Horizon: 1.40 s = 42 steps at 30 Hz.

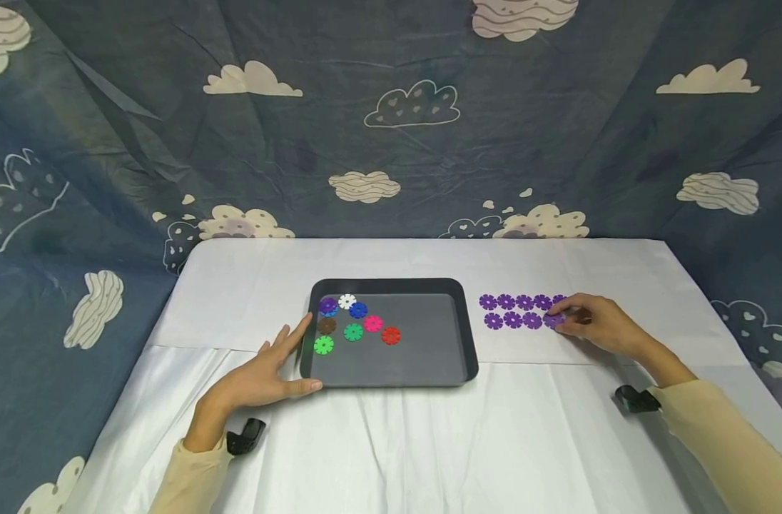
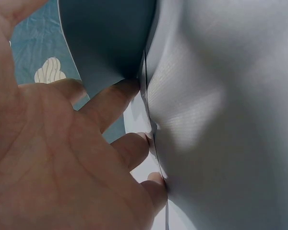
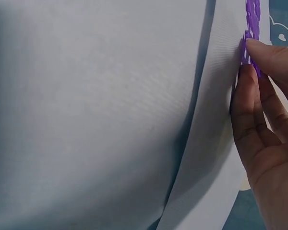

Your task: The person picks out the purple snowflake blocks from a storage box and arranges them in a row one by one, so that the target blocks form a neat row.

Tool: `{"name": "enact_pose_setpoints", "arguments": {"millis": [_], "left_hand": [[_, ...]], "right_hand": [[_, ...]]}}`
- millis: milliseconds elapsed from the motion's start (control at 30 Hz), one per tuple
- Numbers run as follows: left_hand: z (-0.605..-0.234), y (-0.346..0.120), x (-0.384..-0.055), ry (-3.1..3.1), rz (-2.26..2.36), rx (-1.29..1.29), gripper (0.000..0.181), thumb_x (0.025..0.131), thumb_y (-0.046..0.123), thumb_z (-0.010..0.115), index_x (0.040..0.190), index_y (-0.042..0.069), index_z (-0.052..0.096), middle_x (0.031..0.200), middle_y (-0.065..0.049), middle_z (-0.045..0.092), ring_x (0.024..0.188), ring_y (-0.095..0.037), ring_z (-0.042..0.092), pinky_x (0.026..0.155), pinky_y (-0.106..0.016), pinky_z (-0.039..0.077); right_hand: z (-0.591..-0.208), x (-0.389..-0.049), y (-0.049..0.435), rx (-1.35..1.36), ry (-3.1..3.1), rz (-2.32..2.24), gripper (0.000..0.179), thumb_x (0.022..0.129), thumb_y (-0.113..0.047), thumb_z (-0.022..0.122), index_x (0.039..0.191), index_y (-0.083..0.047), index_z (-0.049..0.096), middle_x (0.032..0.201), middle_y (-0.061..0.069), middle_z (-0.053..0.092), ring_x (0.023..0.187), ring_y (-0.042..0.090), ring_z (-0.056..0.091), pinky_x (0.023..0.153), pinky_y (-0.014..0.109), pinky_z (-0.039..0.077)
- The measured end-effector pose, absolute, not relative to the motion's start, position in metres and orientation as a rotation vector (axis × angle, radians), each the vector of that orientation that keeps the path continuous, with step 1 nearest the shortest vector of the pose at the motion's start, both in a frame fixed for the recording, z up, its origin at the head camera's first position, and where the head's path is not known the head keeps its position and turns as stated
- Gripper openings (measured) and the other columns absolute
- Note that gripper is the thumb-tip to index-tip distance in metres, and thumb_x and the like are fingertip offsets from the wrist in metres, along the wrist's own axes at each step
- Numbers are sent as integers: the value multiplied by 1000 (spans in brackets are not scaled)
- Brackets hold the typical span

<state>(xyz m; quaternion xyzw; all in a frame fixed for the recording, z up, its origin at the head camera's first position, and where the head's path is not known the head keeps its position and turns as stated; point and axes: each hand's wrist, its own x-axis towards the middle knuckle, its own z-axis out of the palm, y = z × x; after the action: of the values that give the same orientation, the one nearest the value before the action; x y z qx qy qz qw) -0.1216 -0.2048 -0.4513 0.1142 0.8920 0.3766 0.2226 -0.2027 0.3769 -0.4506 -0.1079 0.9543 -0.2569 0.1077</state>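
A dark grey tray (image 1: 397, 371) lies on the white cloth, with several notched plastic discs of different colours toward its left side, among them a red disc (image 1: 391, 335) and a light green disc (image 1: 323, 345). My left hand (image 1: 256, 378) rests at the tray's left edge, fingers spread and fairly straight, thumb at the near corner. To the right of the tray, purple discs (image 1: 513, 319) lie in two rows. At the right end of the nearer row, my right hand (image 1: 599, 325) pinches a purple disc (image 1: 554, 320) between thumb and fingers. Its fingers partly cover the far row's end.
White cloth (image 1: 391, 435) covers the table, with a fold line across it. A dark curtain (image 1: 391, 157) with cloud prints hangs behind and at both sides. Black wrist devices (image 1: 246, 437) sit on both sleeves.
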Motion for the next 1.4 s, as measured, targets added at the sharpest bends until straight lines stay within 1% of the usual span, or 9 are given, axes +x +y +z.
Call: {"name": "enact_pose_setpoints", "arguments": {"millis": [233, 467, 733, 1267, 1400], "left_hand": [[-451, -206, -122, 2463, 1038, 310, 110, 82, 56, 76, 161, 40, 1, 166, -26, 2, 151, -51, -4, 116, -73, 2], [-451, -206, -121, 2466, 1038, 309, 110, 82, 56, 77, 161, 41, 1, 166, -26, 2, 151, -50, -4, 117, -73, 1], [-451, -206, -122, 2464, 1036, 308, 110, 82, 56, 76, 161, 41, 1, 166, -27, 1, 150, -53, -4, 116, -74, 3], [-452, -206, -121, 2456, 1036, 297, 110, 82, 56, 76, 160, 42, 0, 166, -27, -1, 148, -57, -6, 114, -76, 3], [-451, -206, -121, 2459, 1034, 293, 110, 82, 57, 76, 160, 43, 0, 166, -27, -1, 148, -57, -5, 114, -77, 4]], "right_hand": [[-452, -203, 374, -298, 2808, -755, 32, 89, -13, 75, 120, -5, 70, 106, 14, 66, 93, 25, 61, 72, 15, 51], [-452, -203, 374, -293, 2816, -745, 32, 90, -13, 74, 120, -6, 70, 103, 11, 65, 91, 24, 59, 71, 16, 50], [-452, -203, 372, -308, 2814, -742, 33, 88, -15, 77, 119, -6, 70, 96, 7, 65, 87, 21, 56, 68, 19, 47], [-451, -203, 373, -280, 2830, -742, 30, 89, -12, 76, 118, -4, 71, 97, 11, 65, 86, 22, 58, 68, 17, 49], [-450, -205, 373, -283, 2816, -740, 30, 89, -12, 75, 118, -5, 70, 100, 11, 65, 89, 23, 58, 68, 18, 51]]}}
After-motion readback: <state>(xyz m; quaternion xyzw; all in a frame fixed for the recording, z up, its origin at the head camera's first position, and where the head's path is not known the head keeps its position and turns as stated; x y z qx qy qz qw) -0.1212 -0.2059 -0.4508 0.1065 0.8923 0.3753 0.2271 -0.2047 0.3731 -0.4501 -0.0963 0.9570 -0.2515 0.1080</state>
